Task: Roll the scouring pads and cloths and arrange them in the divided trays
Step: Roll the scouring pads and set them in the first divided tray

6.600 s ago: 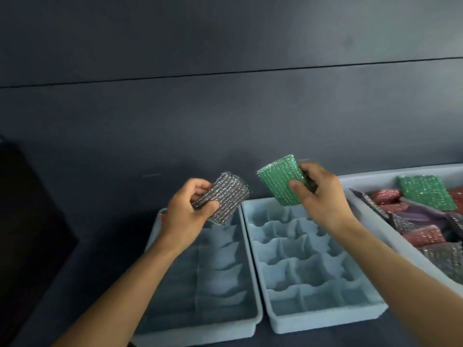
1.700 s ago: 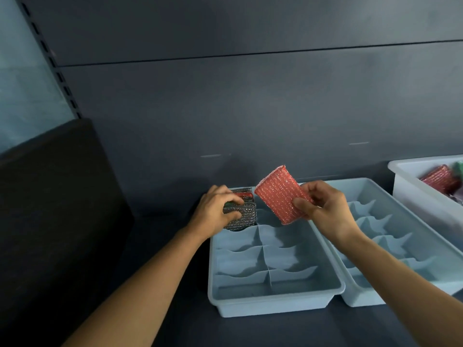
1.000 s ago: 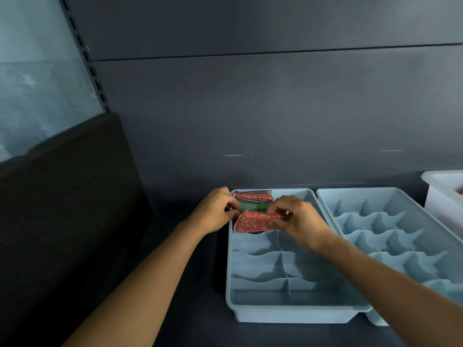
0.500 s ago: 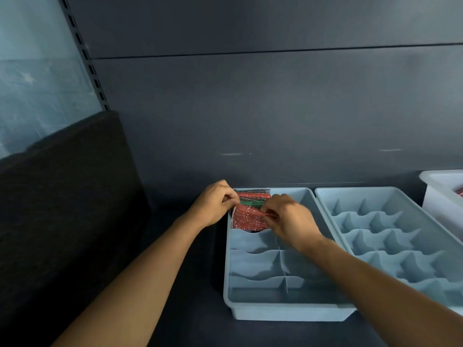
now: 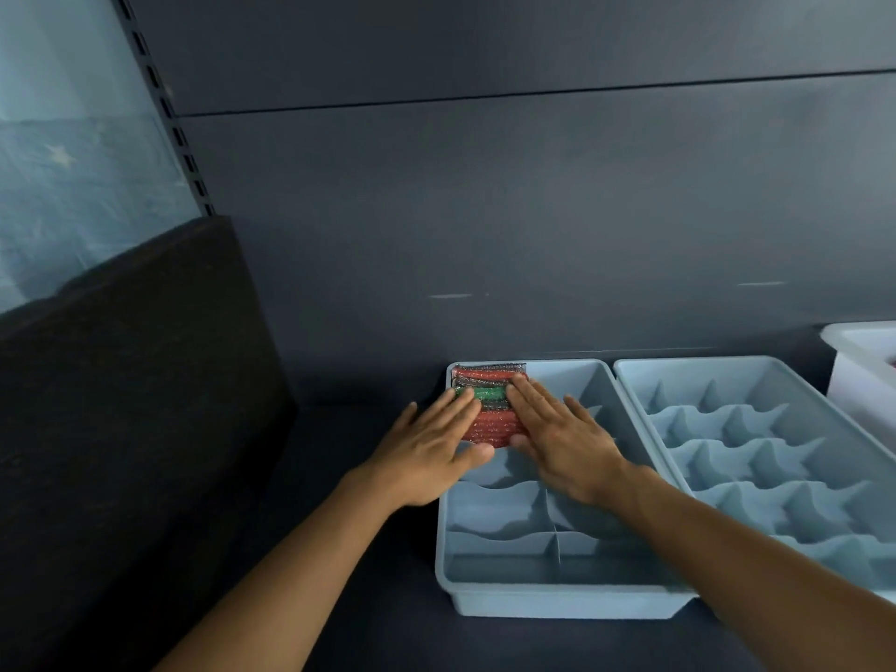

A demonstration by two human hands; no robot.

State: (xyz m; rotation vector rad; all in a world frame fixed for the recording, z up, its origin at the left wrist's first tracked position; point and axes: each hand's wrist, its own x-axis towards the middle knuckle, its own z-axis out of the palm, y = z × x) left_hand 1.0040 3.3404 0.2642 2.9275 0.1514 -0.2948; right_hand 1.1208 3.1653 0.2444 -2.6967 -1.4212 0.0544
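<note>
"Starting nearest us, what do we have in the left divided tray?"

"Its front compartments hold nothing that we can see. Past them our left hand and right hand lie side by side, both flat with fingers straight, gripping nothing; the fingertips rest on the scouring pads."

"And where do the pads sit?"

"In the tray's far-left compartment, packed in a row: red ones nearest, a green pad between, grey and red behind, up to the far wall. The far-right compartment beside them looks bare, though our right hand hides part of it."

"So which step do we judge this to be?"

"Seating. We are pressing the row down level, so this compartment looks about full. Most of the task remains: the second divided tray to the right, just beside the first, has nothing in its cells."

"What does the next move call for?"

"We'd lift both hands off without dragging a pad up, then reach right to the white bin at the frame's edge, where we'd guess the loose stock lies; its contents are barely in view. The next piece needs rolling tight enough to stand in a cell without springing open."
</note>
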